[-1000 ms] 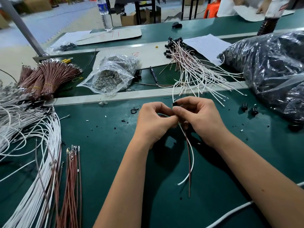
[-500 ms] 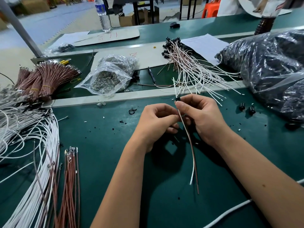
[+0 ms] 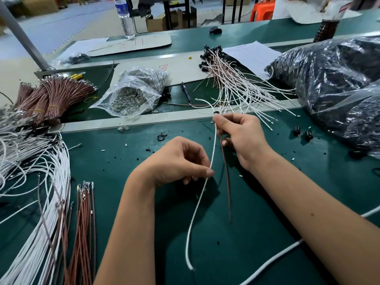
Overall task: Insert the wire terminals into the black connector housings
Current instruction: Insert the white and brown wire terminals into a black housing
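My right hand point(image 3: 240, 138) pinches a small black connector housing point(image 3: 216, 114) at its fingertips, above the green table. A white wire point(image 3: 200, 194) and a brown wire point(image 3: 226, 182) hang down from the housing. My left hand point(image 3: 178, 161) pinches the white wire a little below the right hand, thumb and forefinger closed on it. Two loose black housings point(image 3: 302, 132) lie to the right. A pile of finished housings with wires point(image 3: 232, 79) lies behind my hands.
Loose white wires point(image 3: 30, 182) and brown terminal wires point(image 3: 84, 223) lie at the left. Bundled brown wires point(image 3: 51, 97) and a clear bag of parts point(image 3: 131, 93) sit beyond the grey rail. A big black-filled plastic bag point(image 3: 339, 85) fills the right side.
My hands have drawn apart: the right one rose toward the rail with the housing, and the left one slid down along the white wire. Both wires now hang straighter.
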